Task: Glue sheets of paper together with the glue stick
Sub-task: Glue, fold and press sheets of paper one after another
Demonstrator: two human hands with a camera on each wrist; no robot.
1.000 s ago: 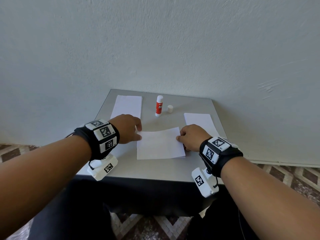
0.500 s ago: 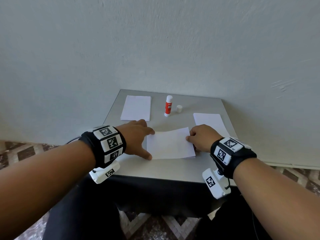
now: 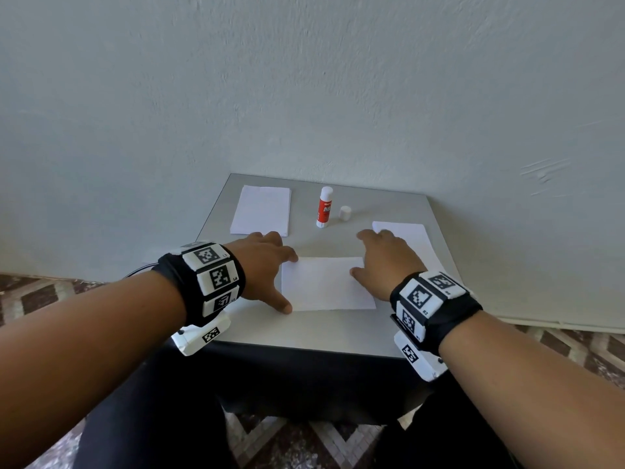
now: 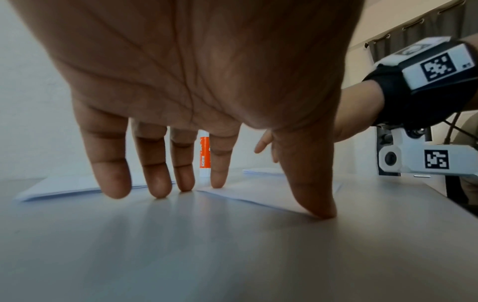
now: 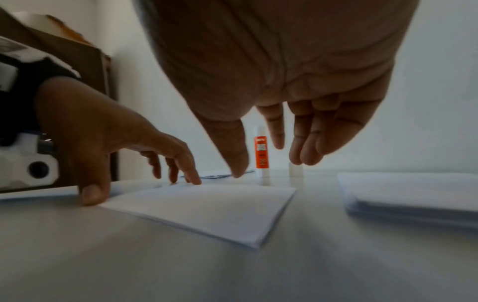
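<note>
White paper sheets [image 3: 324, 284] [image 5: 207, 208] lie stacked at the middle of the grey table [image 3: 304, 330]. My left hand [image 3: 270, 265] [image 4: 207, 183] is spread flat, its thumb and forefinger touching the sheets' left edge. My right hand [image 3: 382, 262] [image 5: 266, 155] hovers open above the sheets' right edge, fingers straight and off the paper. An uncapped red and white glue stick [image 3: 324, 207] [image 4: 204, 155] [image 5: 261, 155] stands upright at the back, its white cap [image 3: 345, 213] [image 5: 295, 169] just to the right of it.
A pile of white paper [image 3: 262, 210] [image 4: 64, 187] lies at the back left of the table. Another pile [image 3: 409, 238] [image 5: 413, 194] lies at the right, partly under my right hand. A pale wall stands right behind the table.
My left hand flattened and spread along the sheets' left edge. My right hand uncurled, let go of the right edge and lifted up and away toward the back.
</note>
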